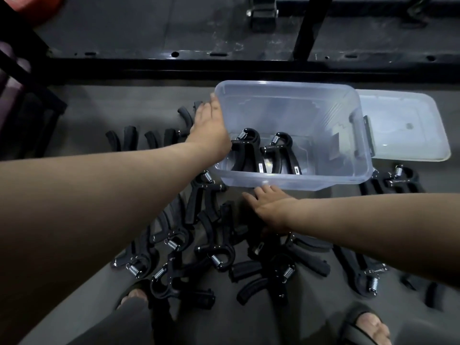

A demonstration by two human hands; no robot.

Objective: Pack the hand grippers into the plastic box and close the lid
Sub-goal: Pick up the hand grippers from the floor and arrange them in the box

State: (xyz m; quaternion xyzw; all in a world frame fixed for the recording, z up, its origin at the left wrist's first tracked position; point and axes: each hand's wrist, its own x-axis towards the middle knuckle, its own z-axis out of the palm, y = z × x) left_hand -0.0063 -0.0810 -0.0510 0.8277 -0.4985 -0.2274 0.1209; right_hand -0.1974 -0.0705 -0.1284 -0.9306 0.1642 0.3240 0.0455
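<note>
At the far left, a loose row of black hand grippers [129,139] lies on the grey floor [99,113], handles pointing away from the person. Next to them the left hand [209,128] reaches forward, its fingers straight and laid flat against the outside of the left wall of the clear plastic box [348,145], with the fingertips up at the rim's far left corner; it grips nothing.

In front of the person, between the sandalled feet [134,295] and the box, a jumbled pile of hand grippers [216,255] with bare steel springs covers the floor.

The box stands open on the floor, beyond that pile. Two hand grippers lie inside it side by side, one on the left [246,153] and one on the right [282,153], spring ends pointing away.

The right hand [271,210] hovers palm down over the pile, fingers spread and straight, holding nothing; its tips are just at the box's near wall, and contact cannot be told.

The clear lid [403,125] lies flat on the floor just beside the box's right wall. More hand grippers [403,178] rest at the right, near the lid's front edge.
</note>
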